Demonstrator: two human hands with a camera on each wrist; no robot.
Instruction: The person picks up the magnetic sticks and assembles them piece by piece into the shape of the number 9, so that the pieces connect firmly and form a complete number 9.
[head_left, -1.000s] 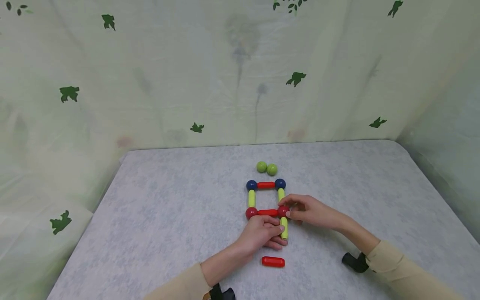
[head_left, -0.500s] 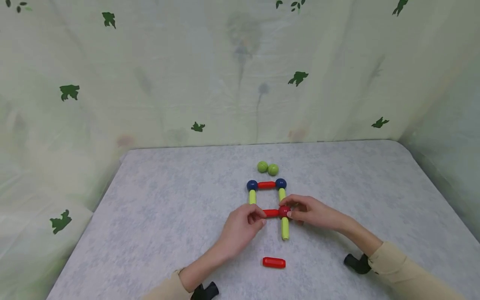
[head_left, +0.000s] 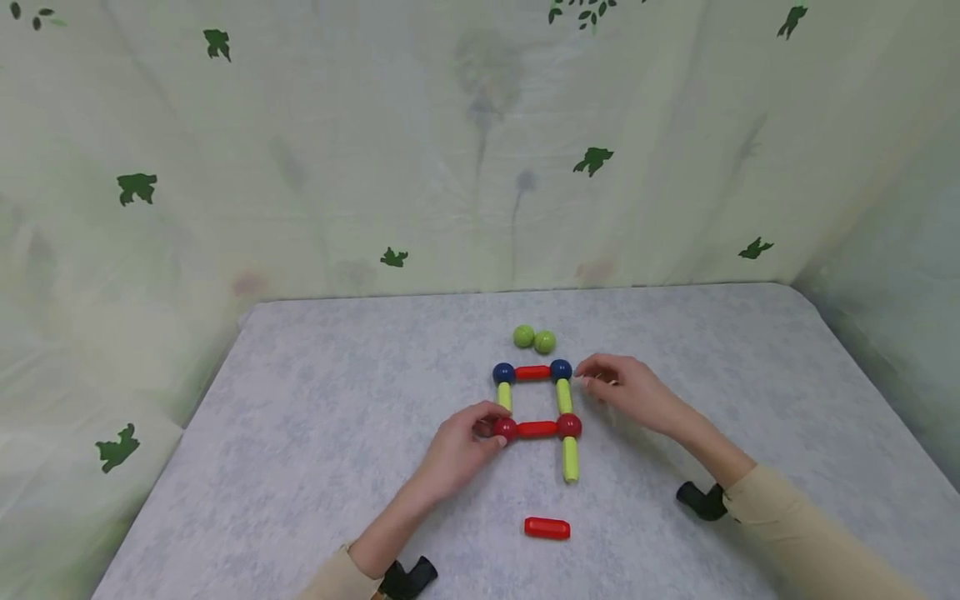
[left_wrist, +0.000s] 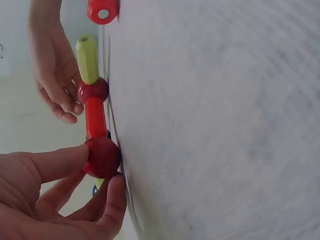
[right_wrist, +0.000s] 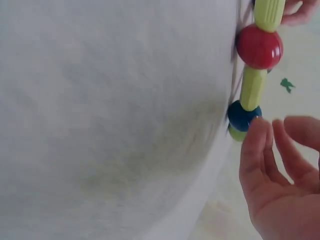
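A square of magnetic sticks and balls lies on the table, with two blue balls at its far corners and two red balls at its near ones. My left hand point(head_left: 461, 450) holds the left red ball point(left_wrist: 103, 157) between thumb and fingers. Red sticks point(head_left: 537, 429) form the near and far sides; yellow-green sticks point(head_left: 564, 397) form the other two. Another yellow-green stick point(head_left: 571, 460) points toward me from the right red ball point(head_left: 569, 425). Beside the right blue ball point(head_left: 560, 370), my right hand point(head_left: 626, 389) hovers with bent fingers and nothing visible between them.
Two light green balls point(head_left: 534, 338) sit together beyond the square. A loose red stick point(head_left: 547, 528) lies on the near side. The grey table point(head_left: 360, 358) meets a hanging patterned cloth point(head_left: 450, 167) at the back.
My left hand has left the near yellow-green stick and moved left to the left red ball. The right hand has let go of the right red ball and moved away toward the far blue ball.
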